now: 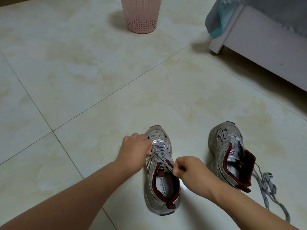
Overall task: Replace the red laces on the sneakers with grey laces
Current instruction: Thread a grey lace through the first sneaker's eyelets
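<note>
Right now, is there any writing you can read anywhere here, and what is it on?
"Fashion" on the white insole of the left sneaker.
"Sport", in smaller letters under it on that insole; its ending is blurred.
Nothing readable shows on the right sneaker, the pink basket or elsewhere.

Both hands work the left sneaker (162,176): left hand (135,151) grips its grey lace (160,156), right hand (191,168) pinches the end (second sneaker (227,146) just beside).
</note>
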Demonstrator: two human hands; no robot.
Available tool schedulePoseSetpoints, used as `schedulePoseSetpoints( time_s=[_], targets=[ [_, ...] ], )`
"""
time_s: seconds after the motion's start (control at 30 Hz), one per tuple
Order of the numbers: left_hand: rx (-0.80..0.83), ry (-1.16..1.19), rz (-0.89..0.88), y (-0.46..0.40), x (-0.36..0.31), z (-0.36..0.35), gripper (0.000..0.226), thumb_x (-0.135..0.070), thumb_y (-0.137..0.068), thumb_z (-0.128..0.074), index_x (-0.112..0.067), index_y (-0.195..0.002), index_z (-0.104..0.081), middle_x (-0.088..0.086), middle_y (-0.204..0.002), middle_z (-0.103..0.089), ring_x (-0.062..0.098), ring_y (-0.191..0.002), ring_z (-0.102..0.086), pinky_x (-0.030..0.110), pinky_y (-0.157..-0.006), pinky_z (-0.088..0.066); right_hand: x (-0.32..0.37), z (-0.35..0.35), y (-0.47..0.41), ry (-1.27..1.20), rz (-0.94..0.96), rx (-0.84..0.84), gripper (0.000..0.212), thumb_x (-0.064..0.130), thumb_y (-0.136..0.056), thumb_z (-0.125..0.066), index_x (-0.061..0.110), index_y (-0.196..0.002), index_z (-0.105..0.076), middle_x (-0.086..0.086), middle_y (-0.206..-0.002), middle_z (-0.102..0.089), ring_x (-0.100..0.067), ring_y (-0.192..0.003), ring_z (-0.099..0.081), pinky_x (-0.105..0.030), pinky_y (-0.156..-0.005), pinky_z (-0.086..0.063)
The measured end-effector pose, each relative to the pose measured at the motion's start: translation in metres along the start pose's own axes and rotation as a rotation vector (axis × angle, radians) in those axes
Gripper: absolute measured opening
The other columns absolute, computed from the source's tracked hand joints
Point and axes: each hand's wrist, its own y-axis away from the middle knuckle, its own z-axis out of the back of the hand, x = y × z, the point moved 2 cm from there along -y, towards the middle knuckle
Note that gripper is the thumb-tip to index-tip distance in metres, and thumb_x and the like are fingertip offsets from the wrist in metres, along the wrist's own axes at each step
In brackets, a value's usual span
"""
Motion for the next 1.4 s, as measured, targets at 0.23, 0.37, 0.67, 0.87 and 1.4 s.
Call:
schedulePoseSetpoints(
  time_s=[0.23, 0.37, 0.67, 0.87, 1.4],
  targets=[
    [-0.05, -0.047, -0.029, -0.005, 0.004, -0.006, 0.012, -0.022, -0.092, -0.046, -0.027, -0.092, -0.057, -0.011, -0.096, -0.048, 0.013, -0.102, -0.039, 0.026, -0.074, -0.012, -0.001, -0.005, 0.003, 0.006, -0.049, -0.004, 0.03, 0.015, -0.089, -0.052, 0.023, -0.06, -0.046, 0.008, -0.062, -0.047, -0.011, -0.062, -0.043, -0.021, -0.059, -0.037],
    [-0.067, 0.034, -0.008, -0.004, 0.007, -0.008, 0.005, -0.028, -0.089, -0.052, -0.026, -0.089, -0.057, -0.015, -0.086, -0.041, 0.013, -0.099, -0.042, 0.023, -0.073, -0.013, -0.004, -0.009, 0.003, -0.003, -0.053, -0.009, 0.025, 0.023, -0.092, -0.05, 0.022, -0.067, -0.046, 0.008, -0.066, -0.047, -0.013, -0.068, -0.044, -0.025, -0.064, -0.037],
    [-0.092, 0.231, 0.32, 0.008, 0.019, 0.015, 0.013, -0.023, -0.087, -0.051, -0.022, -0.077, -0.058, -0.006, -0.075, -0.058, 0.019, -0.081, -0.058, 0.025, -0.064, -0.034, -0.017, -0.006, 0.003, -0.008, -0.12, -0.125, 0.007, 0.027, -0.091, -0.046, 0.022, -0.094, -0.049, 0.002, -0.087, -0.06, -0.02, -0.082, -0.057, -0.027, -0.071, -0.041],
    [0.373, 0.231, 0.259, 0.035, -0.02, -0.016, 0.029, -0.047, -0.08, -0.054, -0.024, -0.079, -0.038, -0.005, -0.078, -0.053, 0.019, -0.076, -0.052, 0.027, -0.064, -0.037, -0.015, -0.021, -0.004, 0.248, -0.153, -0.042, 0.032, 0.036, -0.088, -0.05, 0.015, -0.111, -0.044, -0.008, -0.113, -0.06, -0.028, -0.105, -0.056, -0.029, -0.075, -0.041],
    [-0.014, -0.023, 0.324, 0.027, 0.062, 0.017, 0.021, -0.019, -0.091, -0.038, -0.01, -0.11, -0.041, 0.013, -0.09, -0.063, 0.033, -0.083, -0.058, 0.035, -0.065, -0.039, 0.046, -0.049, -0.045, 0.186, 0.147, -0.095, 0.029, 0.025, -0.093, -0.041, 0.009, -0.117, -0.048, -0.014, -0.106, -0.062, -0.033, -0.098, -0.056, -0.035, -0.078, -0.044]
  ],
)
